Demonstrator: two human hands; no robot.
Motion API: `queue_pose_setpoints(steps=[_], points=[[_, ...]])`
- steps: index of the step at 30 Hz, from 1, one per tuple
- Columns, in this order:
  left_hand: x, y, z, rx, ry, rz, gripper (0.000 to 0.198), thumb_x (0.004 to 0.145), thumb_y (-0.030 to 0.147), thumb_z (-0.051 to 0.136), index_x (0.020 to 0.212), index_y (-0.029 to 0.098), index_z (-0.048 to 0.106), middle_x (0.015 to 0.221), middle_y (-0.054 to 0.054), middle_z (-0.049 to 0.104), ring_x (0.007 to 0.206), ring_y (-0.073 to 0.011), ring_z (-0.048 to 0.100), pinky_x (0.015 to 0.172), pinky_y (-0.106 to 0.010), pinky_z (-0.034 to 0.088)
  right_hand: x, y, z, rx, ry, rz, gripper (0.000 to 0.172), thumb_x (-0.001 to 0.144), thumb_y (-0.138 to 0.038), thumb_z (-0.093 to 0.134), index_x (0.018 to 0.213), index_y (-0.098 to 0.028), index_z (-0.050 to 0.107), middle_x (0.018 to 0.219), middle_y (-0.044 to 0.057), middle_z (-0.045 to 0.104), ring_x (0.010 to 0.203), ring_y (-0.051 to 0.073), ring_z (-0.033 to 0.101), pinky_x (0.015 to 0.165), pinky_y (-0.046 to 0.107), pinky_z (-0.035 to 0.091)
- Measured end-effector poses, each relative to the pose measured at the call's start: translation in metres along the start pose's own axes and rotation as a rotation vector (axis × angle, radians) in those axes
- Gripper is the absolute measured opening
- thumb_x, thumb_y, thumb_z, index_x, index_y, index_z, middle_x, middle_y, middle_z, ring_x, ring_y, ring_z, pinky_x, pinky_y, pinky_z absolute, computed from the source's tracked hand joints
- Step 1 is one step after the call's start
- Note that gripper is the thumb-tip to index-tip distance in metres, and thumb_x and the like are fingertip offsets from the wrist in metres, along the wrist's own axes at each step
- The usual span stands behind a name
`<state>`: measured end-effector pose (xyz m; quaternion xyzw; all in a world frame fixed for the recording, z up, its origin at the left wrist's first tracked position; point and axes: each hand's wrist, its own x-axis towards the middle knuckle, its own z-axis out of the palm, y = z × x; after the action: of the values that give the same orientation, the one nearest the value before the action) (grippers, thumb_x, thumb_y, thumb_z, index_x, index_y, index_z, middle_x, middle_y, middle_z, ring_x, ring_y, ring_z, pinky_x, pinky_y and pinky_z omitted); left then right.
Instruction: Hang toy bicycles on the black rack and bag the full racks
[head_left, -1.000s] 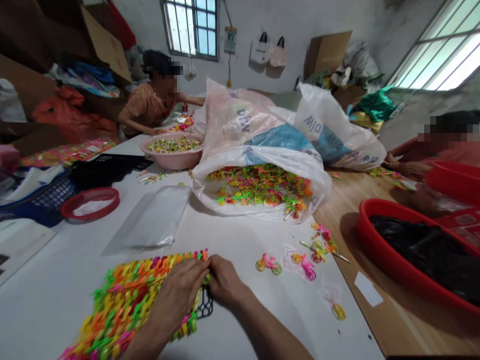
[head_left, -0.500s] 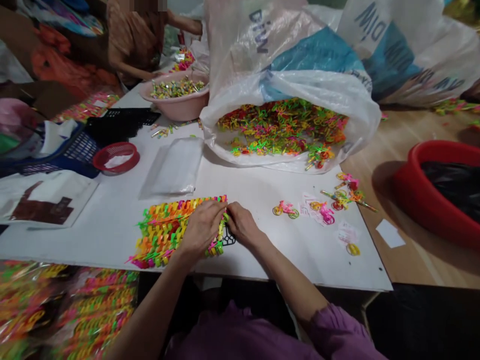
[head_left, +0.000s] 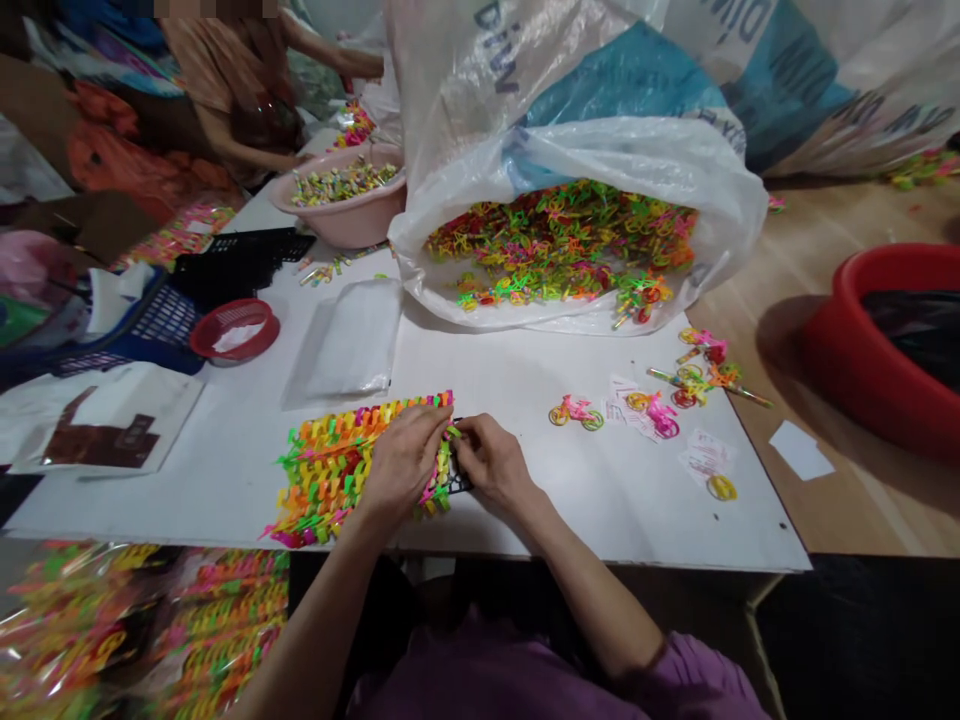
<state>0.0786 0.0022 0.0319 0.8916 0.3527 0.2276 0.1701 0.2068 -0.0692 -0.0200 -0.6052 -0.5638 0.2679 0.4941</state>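
Rows of small bright plastic toys (head_left: 322, 465) in orange, yellow, green and pink cover a black plastic grid (head_left: 459, 484), whose bare right end shows between my hands. My left hand (head_left: 405, 455) lies over the right part of the rows, its fingers pressed together and bent down at the last row. What is under those fingertips is hidden. My right hand (head_left: 495, 460) is closed at the grid's right end, thumb and forefinger pinching a small green plastic piece (head_left: 453, 431). The two hands' fingertips almost meet there.
A white sack (head_left: 577, 320) spills coloured toys behind the hands. Toy bicycles (head_left: 576, 412) and paper slips (head_left: 709, 455) lie to the right, near a red tub (head_left: 847, 370). Leftward are clear plastic bags (head_left: 345, 340), a red basket (head_left: 236, 330) and a pink basin (head_left: 341, 220). A co-worker (head_left: 232, 95) sits beyond.
The view has shifted slightly. My right fingertips have moved a little down along the grid's end, and the green piece between them now shows more clearly. My left hand stays over the rows.
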Motion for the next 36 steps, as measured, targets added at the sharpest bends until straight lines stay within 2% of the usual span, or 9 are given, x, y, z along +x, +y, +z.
queue_pose_setpoints(steps=[5, 11, 15, 18, 20, 22, 27, 30, 36], points=[[-0.002, -0.002, 0.001, -0.015, -0.018, -0.006, 0.027, 0.090, 0.022, 0.040, 0.107, 0.018, 0.060, 0.104, -0.006, 0.065, 0.100, -0.0160, 0.058, 0.091, -0.033, 0.047, -0.001, 0.007, 0.005, -0.217, 0.007, -0.120, 0.020, 0.093, -0.026, 0.038, 0.099, -0.017, 0.054, 0.090, 0.007, 0.058, 0.085, 0.016, 0.055, 0.076, 0.027, 0.044], [-0.004, -0.001, 0.003, 0.056, 0.021, 0.055, 0.024, 0.090, 0.021, 0.040, 0.101, 0.016, 0.061, 0.096, -0.006, 0.066, 0.093, -0.0165, 0.060, 0.086, -0.032, 0.049, -0.018, 0.002, 0.013, -0.209, -0.028, -0.183, 0.026, 0.093, -0.020, 0.033, 0.115, -0.016, 0.047, 0.102, 0.011, 0.059, 0.096, 0.018, 0.054, 0.082, 0.031, 0.045], [-0.007, -0.007, 0.010, 0.130, 0.094, 0.169, 0.023, 0.090, 0.026, 0.040, 0.095, 0.019, 0.061, 0.088, -0.004, 0.067, 0.084, -0.0159, 0.061, 0.079, -0.030, 0.050, -0.010, 0.009, -0.014, -0.213, -0.101, -0.231, 0.028, 0.090, -0.018, 0.036, 0.115, -0.020, 0.049, 0.096, 0.006, 0.061, 0.090, 0.015, 0.056, 0.078, 0.027, 0.046], [-0.009, -0.014, 0.019, 0.218, 0.140, 0.236, 0.025, 0.091, 0.025, 0.037, 0.095, 0.021, 0.061, 0.085, -0.002, 0.067, 0.080, -0.0159, 0.062, 0.078, -0.030, 0.050, 0.037, 0.022, -0.064, -0.372, 0.033, -0.182, 0.024, 0.088, -0.020, 0.039, 0.108, -0.018, 0.053, 0.092, 0.006, 0.061, 0.083, 0.015, 0.057, 0.074, 0.026, 0.046], [-0.011, -0.019, 0.024, 0.282, 0.182, 0.260, 0.028, 0.092, 0.023, 0.034, 0.095, 0.022, 0.061, 0.086, -0.002, 0.068, 0.081, -0.0168, 0.063, 0.078, -0.031, 0.050, 0.083, 0.028, -0.099, -0.553, 0.175, -0.050, 0.023, 0.088, -0.022, 0.041, 0.106, -0.015, 0.055, 0.093, 0.008, 0.061, 0.081, 0.015, 0.058, 0.074, 0.026, 0.045], [-0.013, -0.023, 0.027, 0.328, 0.232, 0.283, 0.028, 0.091, 0.022, 0.033, 0.098, 0.021, 0.060, 0.088, -0.003, 0.068, 0.083, -0.0179, 0.063, 0.078, -0.032, 0.050, 0.131, 0.034, -0.123, -0.763, 0.204, 0.103, 0.023, 0.089, -0.021, 0.042, 0.106, -0.015, 0.056, 0.098, 0.009, 0.060, 0.085, 0.016, 0.058, 0.077, 0.026, 0.044], [-0.018, -0.033, 0.034, 0.381, 0.308, 0.369, 0.024, 0.087, 0.020, 0.041, 0.102, 0.021, 0.060, 0.091, -0.003, 0.069, 0.084, -0.0180, 0.064, 0.078, -0.030, 0.050, 0.204, 0.051, -0.121, -1.068, 0.070, 0.308, 0.023, 0.087, -0.013, 0.042, 0.104, -0.012, 0.058, 0.108, 0.015, 0.057, 0.098, 0.021, 0.056, 0.077, 0.027, 0.042], [-0.020, -0.037, 0.034, 0.395, 0.276, 0.332, 0.027, 0.087, 0.021, 0.039, 0.102, 0.021, 0.061, 0.093, -0.004, 0.069, 0.087, -0.0187, 0.063, 0.080, -0.031, 0.049, 0.205, 0.056, -0.111, -1.080, 0.066, 0.312, 0.024, 0.088, -0.010, 0.039, 0.103, -0.009, 0.058, 0.108, 0.018, 0.057, 0.101, 0.022, 0.055, 0.078, 0.028, 0.042], [-0.012, -0.038, 0.016, 0.370, 0.179, 0.260, 0.032, 0.089, 0.016, 0.033, 0.095, 0.023, 0.063, 0.092, -0.002, 0.068, 0.092, -0.0191, 0.061, 0.081, -0.032, 0.048, 0.153, 0.058, -0.116, -1.091, -0.032, 0.253, 0.022, 0.092, -0.023, 0.039, 0.103, -0.015, 0.055, 0.099, 0.012, 0.063, 0.092, 0.019, 0.059, 0.074, 0.025, 0.040]])
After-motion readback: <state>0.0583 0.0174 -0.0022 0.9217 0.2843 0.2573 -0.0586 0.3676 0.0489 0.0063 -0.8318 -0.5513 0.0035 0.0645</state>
